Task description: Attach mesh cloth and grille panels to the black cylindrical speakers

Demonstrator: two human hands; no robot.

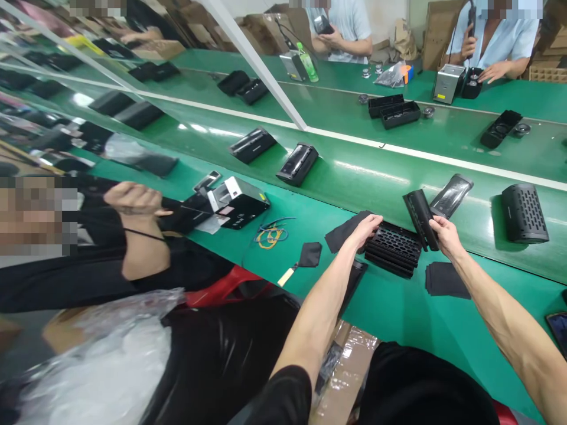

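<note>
My left hand (365, 229) rests on the left end of a stack of black perforated grille panels (394, 248) lying on the green work surface (390, 307), fingers curled over its edge. My right hand (443, 234) grips a black curved grille shell (420, 217) that stands tilted just right of the stack. Black cloth pieces lie beside them: one (343, 233) under my left hand, one (445, 280) below my right wrist. A shiny plastic-wrapped part (450, 193) lies behind the shell.
A finished black speaker (524, 212) stands to the right. A person in black sits at my left beside a black box (237, 202). Black housings (298, 163) ride the green belt. Two more people work across the line. A phone (559, 330) lies at the right edge.
</note>
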